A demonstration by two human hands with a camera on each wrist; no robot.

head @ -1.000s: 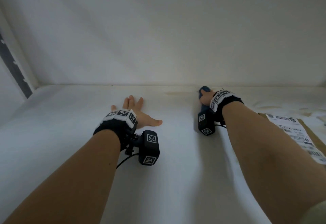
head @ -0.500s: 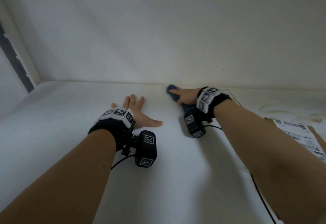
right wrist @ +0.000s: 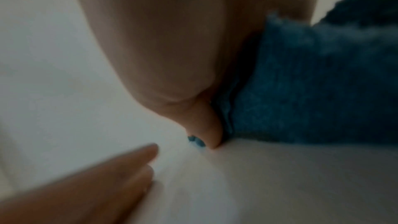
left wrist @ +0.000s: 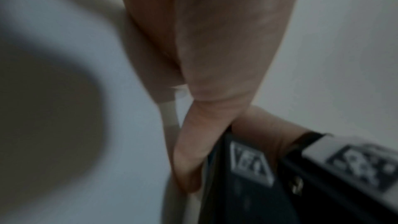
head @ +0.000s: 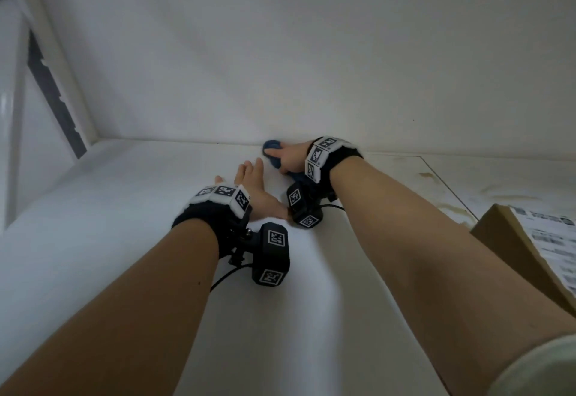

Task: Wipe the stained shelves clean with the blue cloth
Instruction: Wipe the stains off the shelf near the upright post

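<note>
Your right hand (head: 291, 155) is pressing blue cloth (head: 271, 149) onto shelf (head: 124, 208) at back wall; grip unclear, can't tell if curled. Your left hand (head: 255, 190) is resting flat beside it, fingers straight. Yellowish stains (head: 436, 177) and cardboard box (head: 523, 258) are sitting at right.

Right hand (right wrist: 172, 48) on blue cloth (right wrist: 312, 91), white shelf (right wrist: 280, 185) beneath

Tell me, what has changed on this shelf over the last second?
The right hand has slid the blue cloth leftward along the back edge of the shelf, ending close beside the left hand. It kept hold of the cloth throughout. The left hand stayed flat on the shelf, and the stains and cardboard box on the right look unchanged.
</note>
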